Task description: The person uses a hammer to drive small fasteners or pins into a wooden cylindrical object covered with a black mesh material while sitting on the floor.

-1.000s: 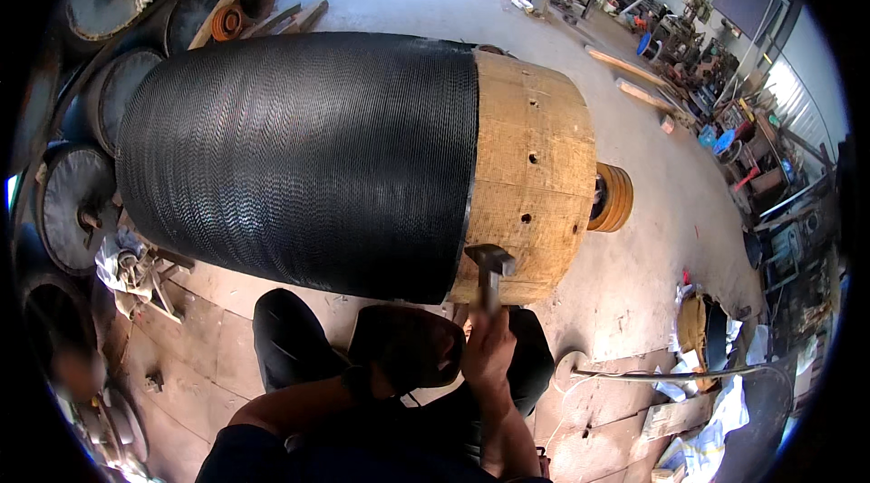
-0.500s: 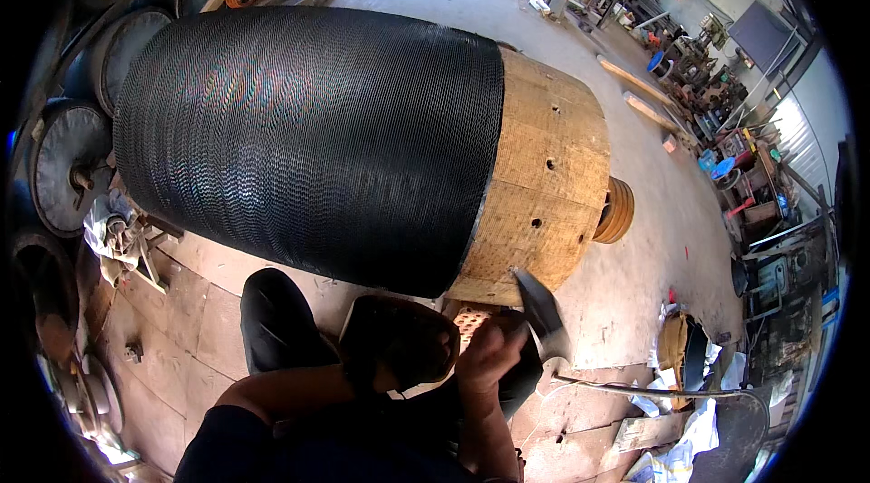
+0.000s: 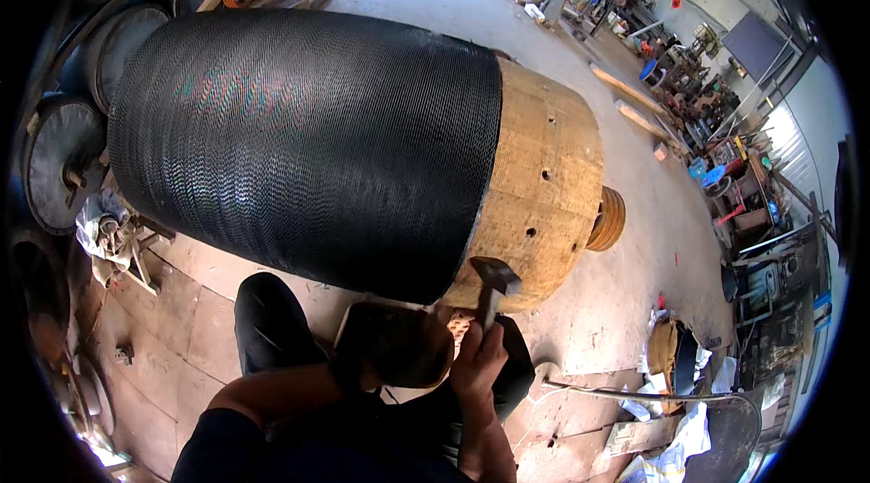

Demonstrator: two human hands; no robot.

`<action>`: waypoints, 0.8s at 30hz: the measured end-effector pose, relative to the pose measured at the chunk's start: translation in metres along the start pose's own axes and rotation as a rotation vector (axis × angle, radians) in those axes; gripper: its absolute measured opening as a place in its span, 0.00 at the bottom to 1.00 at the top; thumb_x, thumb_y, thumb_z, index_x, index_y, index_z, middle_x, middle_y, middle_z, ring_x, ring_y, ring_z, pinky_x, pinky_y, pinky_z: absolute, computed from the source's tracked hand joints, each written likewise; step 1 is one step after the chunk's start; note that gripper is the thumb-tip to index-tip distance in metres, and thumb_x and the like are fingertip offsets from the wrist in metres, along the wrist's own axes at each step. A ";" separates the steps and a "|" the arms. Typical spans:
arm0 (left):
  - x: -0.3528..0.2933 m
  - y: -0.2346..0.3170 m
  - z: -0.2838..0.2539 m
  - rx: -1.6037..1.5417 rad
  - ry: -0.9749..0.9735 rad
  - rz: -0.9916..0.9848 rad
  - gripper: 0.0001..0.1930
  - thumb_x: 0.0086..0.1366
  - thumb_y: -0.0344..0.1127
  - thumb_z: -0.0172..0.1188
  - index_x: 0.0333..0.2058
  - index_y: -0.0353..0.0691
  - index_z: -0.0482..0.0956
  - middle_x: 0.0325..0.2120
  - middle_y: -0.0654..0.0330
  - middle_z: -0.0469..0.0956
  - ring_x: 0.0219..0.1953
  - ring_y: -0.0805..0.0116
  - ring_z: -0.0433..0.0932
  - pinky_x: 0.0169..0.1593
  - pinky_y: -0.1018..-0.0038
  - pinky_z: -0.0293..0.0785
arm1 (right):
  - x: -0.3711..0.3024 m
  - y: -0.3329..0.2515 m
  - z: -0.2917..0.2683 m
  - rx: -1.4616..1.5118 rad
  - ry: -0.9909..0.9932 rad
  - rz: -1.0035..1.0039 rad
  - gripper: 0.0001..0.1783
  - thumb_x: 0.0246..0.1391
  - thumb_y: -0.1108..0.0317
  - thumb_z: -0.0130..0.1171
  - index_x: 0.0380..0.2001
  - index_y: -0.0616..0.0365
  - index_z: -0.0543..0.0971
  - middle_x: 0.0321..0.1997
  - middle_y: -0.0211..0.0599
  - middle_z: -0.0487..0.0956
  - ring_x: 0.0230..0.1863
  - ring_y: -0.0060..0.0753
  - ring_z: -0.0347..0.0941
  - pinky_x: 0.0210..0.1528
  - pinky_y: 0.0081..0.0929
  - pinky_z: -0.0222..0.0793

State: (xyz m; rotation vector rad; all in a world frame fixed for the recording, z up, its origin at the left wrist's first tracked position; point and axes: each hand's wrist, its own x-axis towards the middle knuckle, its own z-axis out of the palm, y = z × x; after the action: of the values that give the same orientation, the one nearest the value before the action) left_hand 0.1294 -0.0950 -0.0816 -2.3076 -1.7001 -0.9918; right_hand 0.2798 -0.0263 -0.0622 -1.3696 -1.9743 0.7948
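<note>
Right hand (image 3: 478,362) grips metal-headed hammer (image 3: 495,277) near ribbed cylinder (image 3: 313,157).

Blocked ahead by a big black cylinder (image 3: 308,148), crowded far left by drums (image 3: 54,143), passable rightward over floor (image 3: 657,247) beyond the cylinder's wooden end (image 3: 548,139).

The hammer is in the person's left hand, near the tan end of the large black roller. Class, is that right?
The side is wrong: the head view shows the hammer in the person's right hand, near the tan end of the large black roller.
</note>
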 end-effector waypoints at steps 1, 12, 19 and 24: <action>0.002 -0.003 -0.005 0.019 0.061 0.026 0.14 0.65 0.39 0.57 0.41 0.33 0.77 0.39 0.47 0.77 0.38 0.54 0.77 0.42 0.61 0.76 | -0.004 0.002 0.002 0.126 0.084 -0.068 0.13 0.56 0.62 0.62 0.43 0.56 0.80 0.45 0.41 0.81 0.43 0.44 0.80 0.40 0.34 0.78; 0.094 -0.110 -0.064 0.341 0.497 0.101 0.21 0.54 0.29 0.65 0.49 0.41 0.78 0.43 0.55 0.76 0.44 0.53 0.78 0.46 0.53 0.76 | -0.017 0.031 0.012 0.161 0.160 -0.116 0.14 0.61 0.67 0.56 0.49 0.59 0.77 0.47 0.44 0.82 0.44 0.53 0.81 0.46 0.34 0.78; 0.099 -0.115 -0.065 0.344 0.555 0.126 0.19 0.52 0.27 0.65 0.44 0.42 0.78 0.44 0.54 0.74 0.43 0.52 0.77 0.45 0.53 0.76 | 0.023 0.015 0.021 -0.116 0.180 -0.318 0.12 0.64 0.66 0.54 0.31 0.64 0.72 0.21 0.55 0.73 0.24 0.67 0.72 0.24 0.48 0.68; 0.102 -0.116 -0.067 0.367 0.519 0.097 0.20 0.50 0.28 0.67 0.44 0.43 0.78 0.43 0.53 0.73 0.41 0.52 0.77 0.43 0.53 0.76 | -0.001 0.015 0.019 0.483 0.289 -0.222 0.12 0.63 0.64 0.56 0.40 0.63 0.75 0.35 0.40 0.78 0.33 0.32 0.76 0.33 0.33 0.72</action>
State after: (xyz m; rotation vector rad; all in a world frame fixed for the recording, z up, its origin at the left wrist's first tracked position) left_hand 0.0144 0.0011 -0.0053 -1.6978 -1.4000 -1.0373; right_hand 0.2744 -0.0252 -0.0854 -0.9063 -1.5453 0.8447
